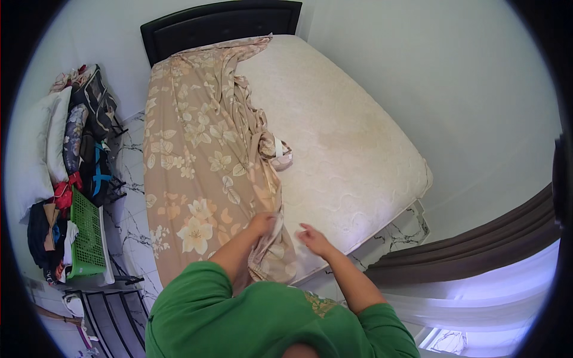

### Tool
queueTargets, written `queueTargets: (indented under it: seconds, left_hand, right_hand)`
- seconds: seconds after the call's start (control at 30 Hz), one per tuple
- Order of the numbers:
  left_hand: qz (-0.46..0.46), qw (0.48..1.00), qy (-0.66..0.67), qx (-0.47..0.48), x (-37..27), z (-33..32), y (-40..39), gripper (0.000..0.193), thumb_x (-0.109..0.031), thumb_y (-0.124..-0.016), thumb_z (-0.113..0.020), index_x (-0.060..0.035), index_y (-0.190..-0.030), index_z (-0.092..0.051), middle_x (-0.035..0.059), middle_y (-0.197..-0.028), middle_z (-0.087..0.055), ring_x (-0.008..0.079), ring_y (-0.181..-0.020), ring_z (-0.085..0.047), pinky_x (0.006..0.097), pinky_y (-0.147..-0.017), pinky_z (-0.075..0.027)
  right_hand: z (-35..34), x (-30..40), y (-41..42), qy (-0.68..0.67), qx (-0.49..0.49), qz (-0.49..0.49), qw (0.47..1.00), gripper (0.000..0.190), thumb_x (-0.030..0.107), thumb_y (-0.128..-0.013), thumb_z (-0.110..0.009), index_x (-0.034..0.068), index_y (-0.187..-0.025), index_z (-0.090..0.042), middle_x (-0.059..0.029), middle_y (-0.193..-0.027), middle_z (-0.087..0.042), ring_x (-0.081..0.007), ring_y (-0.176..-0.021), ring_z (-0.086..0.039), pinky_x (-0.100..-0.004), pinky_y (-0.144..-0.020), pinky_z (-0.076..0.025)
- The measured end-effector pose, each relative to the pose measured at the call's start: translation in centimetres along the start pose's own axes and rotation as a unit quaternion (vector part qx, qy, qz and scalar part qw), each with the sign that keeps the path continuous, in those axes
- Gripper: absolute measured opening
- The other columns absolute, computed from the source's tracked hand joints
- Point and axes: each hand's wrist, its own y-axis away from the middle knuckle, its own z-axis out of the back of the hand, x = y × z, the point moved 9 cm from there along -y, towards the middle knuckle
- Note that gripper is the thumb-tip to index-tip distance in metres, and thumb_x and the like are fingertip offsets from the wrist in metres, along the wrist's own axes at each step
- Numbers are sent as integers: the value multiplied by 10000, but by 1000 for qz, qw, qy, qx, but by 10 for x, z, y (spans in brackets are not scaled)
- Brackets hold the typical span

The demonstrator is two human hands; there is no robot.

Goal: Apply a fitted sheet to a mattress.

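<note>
A beige fitted bedsheet (197,134) with a floral print covers the left part of a bare cream mattress (322,98). Its loose edge lies bunched down the middle, and a white tag (278,147) shows on one fold. My left hand (265,223) is at the sheet's gathered edge near the foot of the bed, its fingers closed on the cloth. My right hand (313,239) hovers over the uncovered mattress just to the right of the sheet, fingers apart and holding nothing.
A black headboard (224,27) stands at the far end. On the left, white pillows (36,147), bags and a green plastic basket (85,237) with clothes crowd a rack. Dark curtains (470,241) hang at right. Marble-patterned floor (132,179) borders the bed.
</note>
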Motion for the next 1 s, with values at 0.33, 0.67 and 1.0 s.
queueTargets:
  seconds: [0.33,0.67,1.0]
  left_hand:
    - [-282,896,6,343,-183,-64,61,164,-182,-765,-542,-30,-815,-576,120,-724,-560,197,-668,-529,293,-640,-410]
    - [-42,965,256,28,-197,-80,-33,188,-139,-812,-498,-50,-961,-569,-24,-679,-505,55,-631,-469,182,-582,-392]
    - [-106,987,97,-70,-252,-181,-141,309,-168,-780,-525,-56,-1065,-490,86,-928,-510,156,-816,-512,268,-724,-429]
  right_hand:
    - [51,-45,-94,-425,28,-94,900,284,99,-748,-528,-60,-983,-510,-175,-880,-566,-247,-770,-571,-333,-687,-472]
    - [426,-134,57,-630,-387,190,646,237,76,-719,-507,-3,-941,-478,-128,-936,-508,-284,-846,-524,-427,-743,-445]
    - [268,-178,71,294,173,76,937,374,126,-578,-620,58,-940,-558,-127,-967,-550,-253,-891,-522,-321,-750,-421]
